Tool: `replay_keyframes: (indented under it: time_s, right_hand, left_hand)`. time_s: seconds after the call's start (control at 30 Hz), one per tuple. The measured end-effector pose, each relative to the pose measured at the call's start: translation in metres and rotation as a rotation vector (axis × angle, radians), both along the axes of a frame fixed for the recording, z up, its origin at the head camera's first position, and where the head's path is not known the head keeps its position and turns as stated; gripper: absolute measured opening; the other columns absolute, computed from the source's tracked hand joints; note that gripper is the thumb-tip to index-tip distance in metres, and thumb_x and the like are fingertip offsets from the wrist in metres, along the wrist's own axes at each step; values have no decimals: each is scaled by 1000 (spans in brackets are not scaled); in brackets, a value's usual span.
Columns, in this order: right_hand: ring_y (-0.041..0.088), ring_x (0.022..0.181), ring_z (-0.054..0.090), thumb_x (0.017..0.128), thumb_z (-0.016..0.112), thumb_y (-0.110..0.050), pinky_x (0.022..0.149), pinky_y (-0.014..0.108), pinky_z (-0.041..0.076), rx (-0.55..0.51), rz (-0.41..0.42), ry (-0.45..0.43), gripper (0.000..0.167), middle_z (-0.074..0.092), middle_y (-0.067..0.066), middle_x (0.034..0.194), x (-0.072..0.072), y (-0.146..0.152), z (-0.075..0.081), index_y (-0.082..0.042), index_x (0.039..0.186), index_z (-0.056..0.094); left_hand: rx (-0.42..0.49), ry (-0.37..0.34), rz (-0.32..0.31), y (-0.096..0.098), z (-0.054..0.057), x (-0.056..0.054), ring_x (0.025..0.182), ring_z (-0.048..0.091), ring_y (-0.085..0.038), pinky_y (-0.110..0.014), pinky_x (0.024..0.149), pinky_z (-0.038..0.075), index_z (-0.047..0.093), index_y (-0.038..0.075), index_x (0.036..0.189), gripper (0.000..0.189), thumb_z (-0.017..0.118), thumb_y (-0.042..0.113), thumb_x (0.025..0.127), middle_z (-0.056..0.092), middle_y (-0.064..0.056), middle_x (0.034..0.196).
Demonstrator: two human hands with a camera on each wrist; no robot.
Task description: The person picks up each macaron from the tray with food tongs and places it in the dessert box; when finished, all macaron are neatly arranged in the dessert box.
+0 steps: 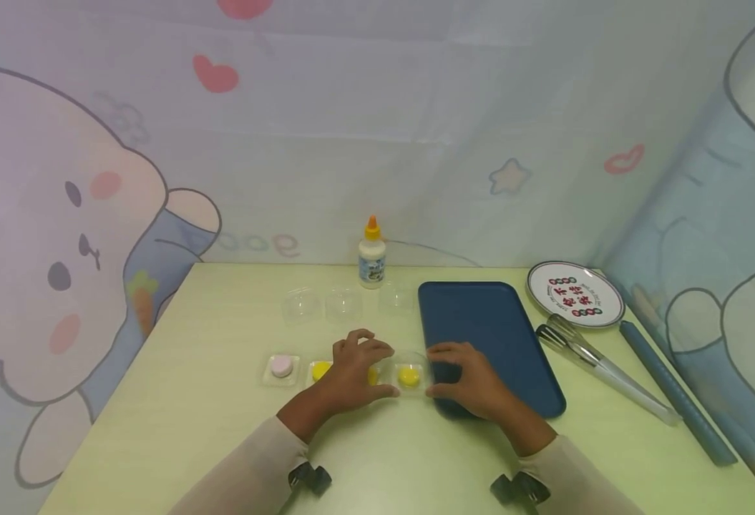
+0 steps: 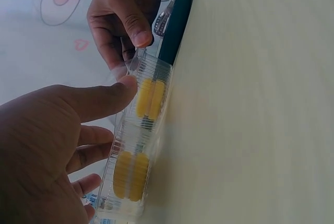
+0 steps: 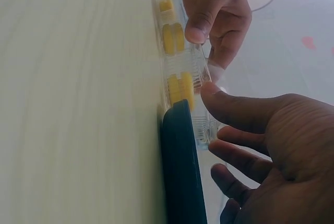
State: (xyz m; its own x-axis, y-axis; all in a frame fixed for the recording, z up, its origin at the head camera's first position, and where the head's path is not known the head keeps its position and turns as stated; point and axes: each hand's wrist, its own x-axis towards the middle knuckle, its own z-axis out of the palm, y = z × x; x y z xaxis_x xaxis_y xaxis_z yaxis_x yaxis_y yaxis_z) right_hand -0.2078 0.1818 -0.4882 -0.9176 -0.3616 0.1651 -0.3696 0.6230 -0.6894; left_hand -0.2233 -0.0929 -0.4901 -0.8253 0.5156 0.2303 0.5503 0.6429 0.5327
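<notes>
Thumb and fingers of my left hand (image 1: 358,368) and right hand (image 1: 470,379) hold a clear plastic lid (image 1: 409,357) from opposite sides, in the head view. It sits over a clear box with a yellow macaron (image 1: 408,376); whether it is pressed on fully I cannot tell. In the left wrist view, the left thumb lies on the lid's edge, near the boxed macaron (image 2: 150,98). The right wrist view has the right thumb at the lid's rim, above the tray edge. Left of it, more boxed yellow macarons (image 1: 320,370) are partly behind my left hand, beside a pale pink macaron (image 1: 281,366).
Three clear plastic pieces (image 1: 303,306) lie at the back, near a white glue bottle (image 1: 372,262) with an orange tip. A dark blue tray (image 1: 480,315) adjoins my right hand. Further right are a plate (image 1: 575,295), metal tongs (image 1: 609,372) and a blue rod (image 1: 676,393).
</notes>
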Motion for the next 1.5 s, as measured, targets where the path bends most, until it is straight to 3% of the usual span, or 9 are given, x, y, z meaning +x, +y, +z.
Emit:
replay_keyframes:
  time_s: [0.63, 0.93, 1.27, 1.5]
  right_hand:
    - [43, 136, 61, 82, 97, -18, 113, 67, 50, 10, -1, 17, 58, 72, 14, 144, 2, -2, -7, -3, 134, 77]
    - [44, 132, 61, 82, 98, -18, 110, 67, 52, 19, -3, 13, 55, 74, 15, 141, 2, -4, -4, -2, 131, 79]
    - [44, 132, 61, 82, 98, -20, 110, 67, 51, 33, 7, 1, 54, 74, 15, 140, 3, -5, 1, -2, 129, 79]
    - [46, 138, 59, 82, 97, -19, 113, 68, 50, 26, 3, -36, 60, 69, 19, 146, 1, -3, 6, 1, 135, 75]
  left_hand:
    - [-50, -20, 10, 0, -4, 2, 153, 38, -46, -72, 112, 29, 77, 5, 136, 59, 90, 37, 88, 71, -6, 141]
    - [-55, -45, 2, 0, -1, 3, 158, 34, -46, -75, 116, 24, 77, 5, 135, 58, 91, 36, 89, 69, -4, 144]
    - [-75, -46, 2, 0, -2, 2, 158, 33, -46, -75, 116, 25, 76, 5, 137, 60, 90, 38, 89, 69, -4, 145]
    - [-93, -60, -4, -4, 9, 1, 160, 26, -49, -75, 116, 25, 69, 5, 144, 70, 90, 41, 88, 64, -10, 150]
